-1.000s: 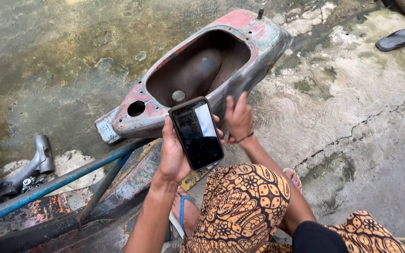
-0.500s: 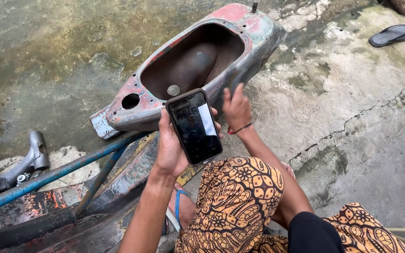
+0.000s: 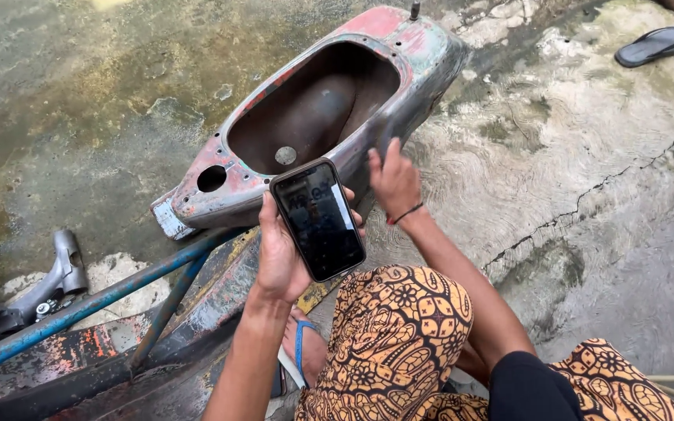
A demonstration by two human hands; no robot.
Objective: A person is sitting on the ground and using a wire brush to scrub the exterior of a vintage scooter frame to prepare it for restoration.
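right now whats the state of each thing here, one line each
left hand: closed around the phone, holding it up
phone: held tilted, screen lit
right hand: fingers pressed on the shell's side, holding nothing
scooter body shell: lying on the concrete, open side up, hollow, paint worn and rusty
blue tube frame: lying across rusty panels
dark sandal: lying alone on the concrete

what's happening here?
A person crouches on cracked concrete. Their left hand holds a dark smartphone, screen facing up. The right hand presses against the side of a rusty, paint-worn scooter body shell lying open side up. A blue metal frame lies at left.
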